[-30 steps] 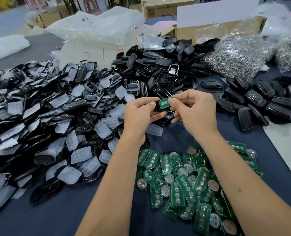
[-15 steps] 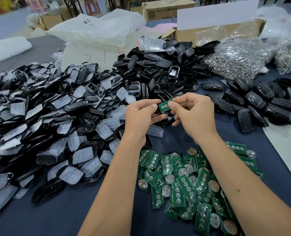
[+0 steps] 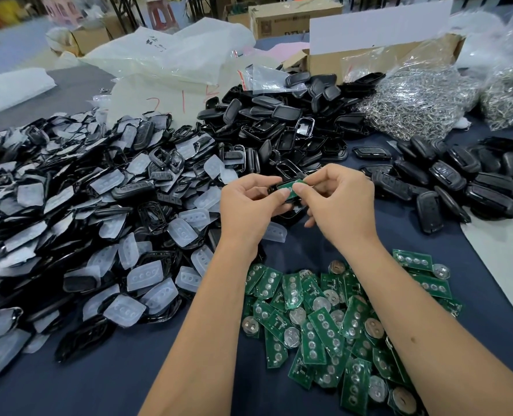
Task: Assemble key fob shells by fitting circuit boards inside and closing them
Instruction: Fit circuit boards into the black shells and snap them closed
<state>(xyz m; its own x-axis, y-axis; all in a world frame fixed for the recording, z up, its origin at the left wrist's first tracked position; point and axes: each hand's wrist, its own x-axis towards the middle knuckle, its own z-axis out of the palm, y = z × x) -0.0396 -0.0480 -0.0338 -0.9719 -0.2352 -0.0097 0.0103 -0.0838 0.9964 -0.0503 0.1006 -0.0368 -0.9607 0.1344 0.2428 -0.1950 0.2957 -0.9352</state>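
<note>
Crowded table [image 3: 135, 382], both hands [image 3: 250, 205] pinching circuit board [image 3: 289, 186] above shell [image 3: 291, 210]

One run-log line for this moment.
step: seating board | left hand: grips black plastic shell | right hand: pinches green circuit board | shell: open

— Can you see the whole shell [image 3: 274, 187]?
— No, my left hand [image 3: 246, 205] covers most of it.
— And the circuit board [image 3: 289, 185]?
— My thumbs hide its lower edge; whether it's seated, I can't tell.
</note>
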